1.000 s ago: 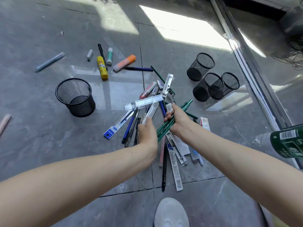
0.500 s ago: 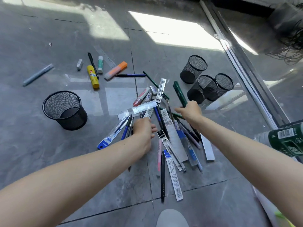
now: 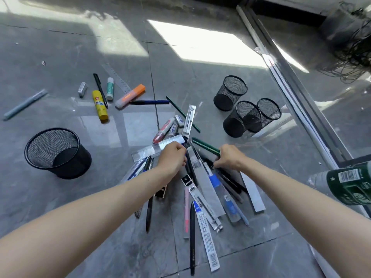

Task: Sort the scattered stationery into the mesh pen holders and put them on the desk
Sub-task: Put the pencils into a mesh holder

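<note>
Pens, refills, rulers and packets lie in a pile [image 3: 200, 189] on the grey tiled floor. My right hand [image 3: 230, 157] rests at the pile's upper right edge, shut on a few green pencils [image 3: 204, 145] that stick out up and to the left. My left hand [image 3: 172, 157] is curled over the pile's top, against a clear ruler [image 3: 158, 147]; its fingertips are hidden. A wide black mesh holder [image 3: 58, 153] stands to the left. Three narrower mesh holders [image 3: 230, 93], [image 3: 241, 119], [image 3: 267, 115] stand to the upper right, all looking empty.
More stationery lies at the upper left: a yellow glue stick [image 3: 99, 105], an orange highlighter [image 3: 130, 95], a green-white stick [image 3: 110, 88], an eraser [image 3: 82, 89], a grey pen [image 3: 25, 104]. A glass partition with a metal rail [image 3: 291, 87] runs along the right. A green bottle [image 3: 349, 183] lies at the right edge.
My right hand has come back down from near the three holders to the pile, still gripping green pencils. My left hand has slid up to the clear ruler.
</note>
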A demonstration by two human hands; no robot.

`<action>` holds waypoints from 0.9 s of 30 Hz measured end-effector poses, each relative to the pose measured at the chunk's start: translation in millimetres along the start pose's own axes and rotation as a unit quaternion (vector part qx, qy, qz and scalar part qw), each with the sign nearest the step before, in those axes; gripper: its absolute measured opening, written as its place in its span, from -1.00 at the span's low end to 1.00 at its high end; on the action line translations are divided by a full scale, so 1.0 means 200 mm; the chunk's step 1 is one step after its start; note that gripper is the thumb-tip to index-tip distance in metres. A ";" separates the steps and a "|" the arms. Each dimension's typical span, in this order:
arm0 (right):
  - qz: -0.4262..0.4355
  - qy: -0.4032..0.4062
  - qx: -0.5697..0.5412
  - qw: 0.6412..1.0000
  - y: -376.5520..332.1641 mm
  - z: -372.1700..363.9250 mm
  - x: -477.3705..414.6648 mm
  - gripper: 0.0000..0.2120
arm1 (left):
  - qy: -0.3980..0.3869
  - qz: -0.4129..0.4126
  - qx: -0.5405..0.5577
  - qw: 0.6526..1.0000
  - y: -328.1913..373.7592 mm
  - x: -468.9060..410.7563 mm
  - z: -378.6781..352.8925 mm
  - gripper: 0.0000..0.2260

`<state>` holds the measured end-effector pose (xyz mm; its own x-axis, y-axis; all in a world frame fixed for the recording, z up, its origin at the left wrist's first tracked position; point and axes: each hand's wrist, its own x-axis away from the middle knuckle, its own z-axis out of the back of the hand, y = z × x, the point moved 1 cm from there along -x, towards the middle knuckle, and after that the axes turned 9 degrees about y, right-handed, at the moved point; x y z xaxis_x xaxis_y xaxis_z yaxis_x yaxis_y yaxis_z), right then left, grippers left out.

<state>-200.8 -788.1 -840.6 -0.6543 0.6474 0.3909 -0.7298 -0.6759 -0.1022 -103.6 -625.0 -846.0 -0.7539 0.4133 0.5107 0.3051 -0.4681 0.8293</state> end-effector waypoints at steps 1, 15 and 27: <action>0.002 -0.006 -0.004 1.000 0.01 0.01 0.00 -0.74 | 0.002 -0.021 -0.023 1.000 0.02 -0.02 0.00 -0.81; 0.062 -0.014 -0.094 0.994 0.05 -0.07 0.04 -0.85 | 0.052 -0.360 -0.516 0.776 0.42 -0.54 -0.01 -0.77; -0.009 -0.018 -0.287 0.958 0.11 -0.05 0.01 -0.84 | -0.067 -0.555 -0.680 0.474 0.37 -0.66 0.02 -0.85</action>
<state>-220.3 -799.2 -851.0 -0.6414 0.6374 0.4270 -0.7358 -0.3533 -0.5777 20.5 -711.9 -851.5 0.0600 0.9981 0.0162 -0.9628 0.0622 -0.2629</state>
